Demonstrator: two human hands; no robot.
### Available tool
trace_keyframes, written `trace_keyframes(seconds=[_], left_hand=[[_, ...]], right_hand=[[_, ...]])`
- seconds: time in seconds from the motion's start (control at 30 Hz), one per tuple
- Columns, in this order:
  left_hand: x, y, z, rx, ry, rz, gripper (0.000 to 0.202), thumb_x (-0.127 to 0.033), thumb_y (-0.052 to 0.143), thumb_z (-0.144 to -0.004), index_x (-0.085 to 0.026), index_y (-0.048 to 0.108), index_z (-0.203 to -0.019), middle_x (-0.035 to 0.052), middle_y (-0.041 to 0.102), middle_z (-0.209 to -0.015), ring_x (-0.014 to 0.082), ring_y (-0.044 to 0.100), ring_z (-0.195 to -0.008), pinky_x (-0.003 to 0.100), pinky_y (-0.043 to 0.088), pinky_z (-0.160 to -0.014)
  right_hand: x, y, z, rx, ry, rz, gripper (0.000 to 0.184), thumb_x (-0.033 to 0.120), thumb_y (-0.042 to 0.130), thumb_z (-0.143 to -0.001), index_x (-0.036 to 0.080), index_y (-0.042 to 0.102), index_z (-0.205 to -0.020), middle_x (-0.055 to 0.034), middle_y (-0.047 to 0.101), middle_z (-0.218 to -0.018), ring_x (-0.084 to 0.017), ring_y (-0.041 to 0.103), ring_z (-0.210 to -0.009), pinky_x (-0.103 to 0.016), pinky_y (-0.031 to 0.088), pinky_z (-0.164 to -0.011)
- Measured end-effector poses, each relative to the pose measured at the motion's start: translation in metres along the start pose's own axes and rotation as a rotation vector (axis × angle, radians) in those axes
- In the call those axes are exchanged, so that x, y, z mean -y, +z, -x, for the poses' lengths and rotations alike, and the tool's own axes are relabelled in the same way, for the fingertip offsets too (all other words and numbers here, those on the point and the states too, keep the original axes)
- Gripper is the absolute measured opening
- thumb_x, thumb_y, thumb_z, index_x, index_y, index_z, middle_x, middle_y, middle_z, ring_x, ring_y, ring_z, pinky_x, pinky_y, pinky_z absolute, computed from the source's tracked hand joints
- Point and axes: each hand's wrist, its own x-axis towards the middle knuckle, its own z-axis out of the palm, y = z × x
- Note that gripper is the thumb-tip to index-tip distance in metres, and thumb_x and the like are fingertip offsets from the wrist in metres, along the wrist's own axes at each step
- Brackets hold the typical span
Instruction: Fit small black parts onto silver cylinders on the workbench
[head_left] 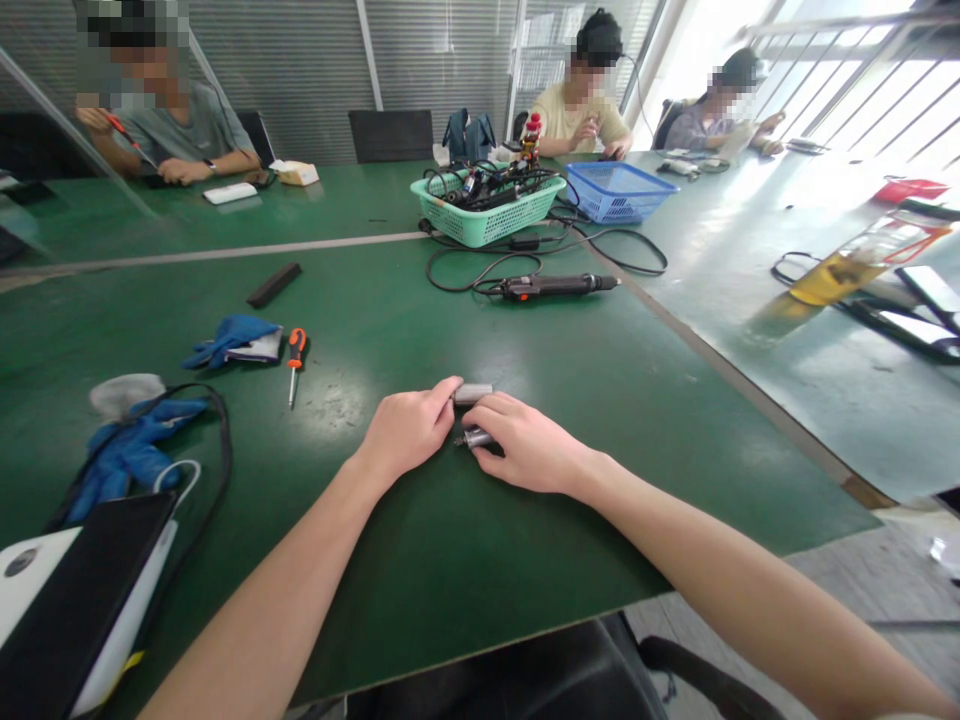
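Note:
Both my hands rest close together on the green table (450, 560). My left hand (409, 430) is curled, its forefinger reaching out to touch a small grey block (474, 393) lying flat on the table. My right hand (525, 445) is closed over a small metal cylindrical part (472, 438), whose silver end sticks out from under the fingers. The rest of that part is hidden by the hand.
An orange-handled screwdriver (295, 360) and blue gloves (225, 340) lie to the left, more gloves (127, 450) and a black cable (217, 440) beyond. An electric screwdriver (559, 286), a green basket (487, 210) and a blue basket (619, 190) are farther back. Three people sit across.

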Motion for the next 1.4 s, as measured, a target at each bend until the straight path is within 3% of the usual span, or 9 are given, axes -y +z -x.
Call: trace_keyframes(seconds=[0.3,0.57,0.8,1.17,1.4], left_hand=[[0.0010,0.0016,0.0011,0.011,0.008,-0.006,0.043,-0.038,0.041,-0.101,-0.024,0.049,-0.141,0.0069,0.076,-0.110,0.0253,0.073,-0.092,0.032,0.054,-0.076],[-0.0021,-0.0016,-0.0015,0.020,-0.042,-0.016,0.040,-0.045,0.040,-0.103,-0.025,0.053,-0.134,0.0065,0.077,-0.101,0.0252,0.074,-0.084,0.030,0.051,-0.068],[-0.0016,-0.0009,-0.0008,0.026,-0.038,0.005,0.045,-0.045,0.043,-0.101,-0.026,0.050,-0.141,0.0078,0.075,-0.112,0.0265,0.074,-0.092,0.032,0.053,-0.074],[-0.0006,0.0006,-0.0005,0.022,-0.037,-0.002,0.046,-0.044,0.043,-0.101,-0.026,0.048,-0.143,0.0072,0.075,-0.114,0.0262,0.073,-0.094,0.031,0.053,-0.075],[-0.0009,-0.0025,0.0004,-0.030,-0.052,0.021,0.038,-0.037,0.041,-0.100,-0.023,0.055,-0.132,0.0051,0.076,-0.089,0.0223,0.072,-0.077,0.028,0.048,-0.066]], right_hand=[[0.0006,0.0001,-0.0009,0.003,0.004,-0.007,0.023,0.015,0.059,-0.087,0.017,0.063,-0.110,-0.0106,0.067,-0.105,-0.025,0.060,-0.106,-0.041,0.050,-0.096],[0.0024,-0.0018,-0.0012,0.017,0.015,-0.003,0.017,0.016,0.058,-0.088,0.018,0.062,-0.105,-0.0097,0.066,-0.101,-0.024,0.059,-0.102,-0.039,0.051,-0.092],[0.0003,0.0002,-0.0011,0.025,0.006,0.035,0.012,0.017,0.058,-0.089,0.017,0.060,-0.101,-0.0096,0.064,-0.099,-0.024,0.058,-0.100,-0.039,0.051,-0.092],[0.0002,0.0000,-0.0007,0.023,0.003,0.033,0.013,0.017,0.057,-0.089,0.018,0.060,-0.103,-0.0089,0.064,-0.100,-0.024,0.058,-0.100,-0.039,0.050,-0.093],[-0.0011,-0.0012,-0.0012,0.020,0.025,0.041,0.018,0.018,0.058,-0.089,0.018,0.062,-0.107,-0.0098,0.066,-0.103,-0.025,0.059,-0.103,-0.039,0.050,-0.093]])
